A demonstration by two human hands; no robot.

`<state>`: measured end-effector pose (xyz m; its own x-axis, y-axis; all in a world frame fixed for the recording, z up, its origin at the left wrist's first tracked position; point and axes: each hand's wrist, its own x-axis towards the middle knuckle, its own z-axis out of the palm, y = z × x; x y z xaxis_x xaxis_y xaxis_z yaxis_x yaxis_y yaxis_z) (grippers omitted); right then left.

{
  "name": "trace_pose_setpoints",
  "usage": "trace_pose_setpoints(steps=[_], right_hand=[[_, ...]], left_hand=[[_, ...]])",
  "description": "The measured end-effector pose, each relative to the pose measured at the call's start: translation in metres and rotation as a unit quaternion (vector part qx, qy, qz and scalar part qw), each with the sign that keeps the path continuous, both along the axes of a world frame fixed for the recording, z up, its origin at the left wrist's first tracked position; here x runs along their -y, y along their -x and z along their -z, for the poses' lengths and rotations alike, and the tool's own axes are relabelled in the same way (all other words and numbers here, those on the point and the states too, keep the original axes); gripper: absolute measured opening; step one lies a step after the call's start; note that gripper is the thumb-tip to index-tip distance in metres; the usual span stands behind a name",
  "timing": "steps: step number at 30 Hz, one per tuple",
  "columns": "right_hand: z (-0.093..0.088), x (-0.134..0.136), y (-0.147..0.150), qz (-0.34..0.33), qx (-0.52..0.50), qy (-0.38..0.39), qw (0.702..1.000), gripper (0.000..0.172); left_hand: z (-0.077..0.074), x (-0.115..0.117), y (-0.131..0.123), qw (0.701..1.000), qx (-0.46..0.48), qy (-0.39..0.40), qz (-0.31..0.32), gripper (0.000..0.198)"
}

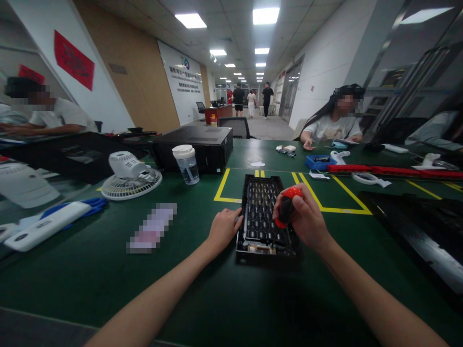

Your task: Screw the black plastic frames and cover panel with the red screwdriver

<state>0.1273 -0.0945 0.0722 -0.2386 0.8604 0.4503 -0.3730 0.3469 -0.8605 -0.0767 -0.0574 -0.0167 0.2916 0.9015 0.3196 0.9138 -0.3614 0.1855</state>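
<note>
On the green table in front of me lies a black rectangular plastic case (262,212) with rows of rounded cells inside and a brownish part at its near end. My left hand (224,229) grips the case's left edge, thumb and fingers against the rim. My right hand (306,217) is closed around the thick red-and-black handle of a screwdriver (287,208), held over the right side of the case. The handle and hand hide part of the right rim, and the tip cannot be made out clearly.
A lidded clear cup (188,166) stands before a large black box (206,144). To the left are a white fan (132,176) and a white device (47,226). A blue tray (320,161) and black panel (415,236) are at right. People sit across the table.
</note>
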Motion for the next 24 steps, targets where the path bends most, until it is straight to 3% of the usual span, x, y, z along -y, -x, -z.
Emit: trace_pose_setpoints(steps=[10,19,24], right_hand=[[0.000,-0.004,-0.002,0.029,0.026,-0.026,0.999,0.018],[-0.004,-0.001,-0.004,0.095,0.074,-0.051,0.991,0.021],[-0.013,0.002,-0.004,0.121,0.100,-0.050,0.986,0.031]], left_hand=[[0.000,0.001,0.000,1.000,-0.004,-0.001,-0.003,0.036],[-0.001,0.002,0.000,1.000,0.002,0.000,-0.002,0.037],[-0.002,0.002,0.000,1.000,0.002,-0.001,-0.002,0.037]])
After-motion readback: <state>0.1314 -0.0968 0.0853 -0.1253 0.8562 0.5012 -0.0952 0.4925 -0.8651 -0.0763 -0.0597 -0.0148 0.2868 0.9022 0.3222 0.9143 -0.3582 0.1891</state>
